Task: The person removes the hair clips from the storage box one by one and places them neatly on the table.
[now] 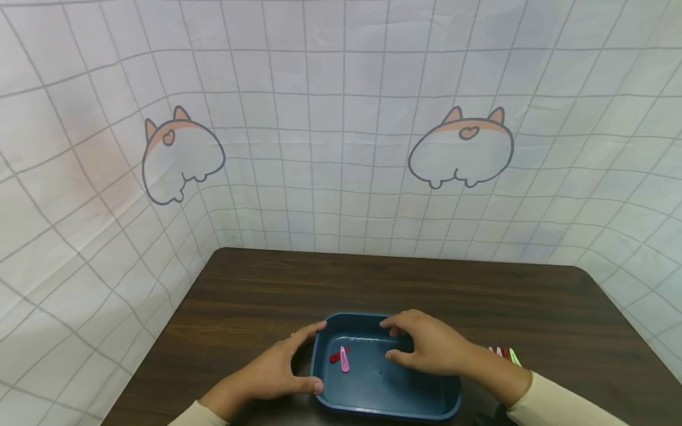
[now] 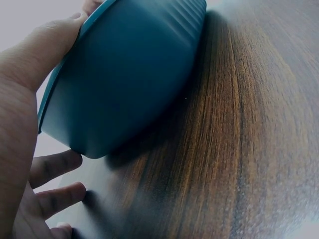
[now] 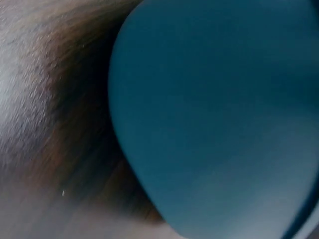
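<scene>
A blue rectangular tray (image 1: 383, 408) stands on the dark wooden table. Inside it, towards the left, a pink snap hair clip (image 1: 344, 360) lies across a red hair clip (image 1: 334, 357). My left hand (image 1: 274, 367) spans the tray's left end, thumb and index finger spread apart at its rim. From the left wrist, the thumb (image 2: 47, 47) is seen against the rim, other fingers extended beside the tray's outer wall (image 2: 124, 74). Over the tray's right half hovers my right hand (image 1: 431, 343), fingers loosely bent, nothing visible between them. The right wrist view shows only the tray (image 3: 214, 109) and table.
Several more hair clips, among them a green one (image 1: 514, 357), lie on the table (image 1: 373, 278) right of the tray, partly hidden by the right forearm. A dark object (image 1: 492, 417) shows below the right sleeve. White gridded cloth (image 1: 341, 148) surrounds the table's back and sides.
</scene>
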A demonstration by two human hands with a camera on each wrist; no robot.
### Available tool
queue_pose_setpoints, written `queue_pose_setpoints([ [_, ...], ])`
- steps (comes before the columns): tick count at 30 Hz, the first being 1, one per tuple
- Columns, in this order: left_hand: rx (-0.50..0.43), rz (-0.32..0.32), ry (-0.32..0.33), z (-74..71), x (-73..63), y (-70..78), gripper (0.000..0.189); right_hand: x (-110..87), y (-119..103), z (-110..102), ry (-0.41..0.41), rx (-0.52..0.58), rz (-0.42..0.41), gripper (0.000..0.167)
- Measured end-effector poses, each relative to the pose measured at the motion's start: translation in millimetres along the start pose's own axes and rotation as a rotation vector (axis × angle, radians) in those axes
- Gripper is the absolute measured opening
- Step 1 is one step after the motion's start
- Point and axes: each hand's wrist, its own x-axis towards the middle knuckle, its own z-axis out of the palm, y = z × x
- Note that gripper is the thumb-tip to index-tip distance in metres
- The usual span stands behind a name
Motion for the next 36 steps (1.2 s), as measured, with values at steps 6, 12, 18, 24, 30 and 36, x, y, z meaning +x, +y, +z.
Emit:
queue_pose_setpoints([
  [6,-0.002,-0.001,-0.001,-0.6,-0.2,1.3,0.096,7.3,-6.4,4.0,-0.023,0.001,0.012,0.054],
  [12,-0.009,-0.006,-0.007,-0.8,-0.3,2.5,0.095,13.4,-10.8,9.6,-0.041,0.007,0.012,0.053],
  [18,-0.019,-0.013,-0.014,-1.4,-0.7,4.6,0.095,20.2,-14.2,15.7,-0.074,0.015,-0.005,0.056],
  [24,-0.016,-0.009,-0.018,-1.1,-0.6,3.8,0.095,25.2,-17.2,22.3,-0.096,0.019,-0.003,0.057],
  [30,-0.022,0.002,-0.02,-0.7,-0.4,2.1,0.095,31.4,-20.0,29.2,-0.126,0.012,0.003,0.059],
  [36,-0.022,0.007,-0.018,-1.0,-0.9,1.8,0.094,37.3,-23.2,36.9,-0.155,0.007,0.004,0.057],
])
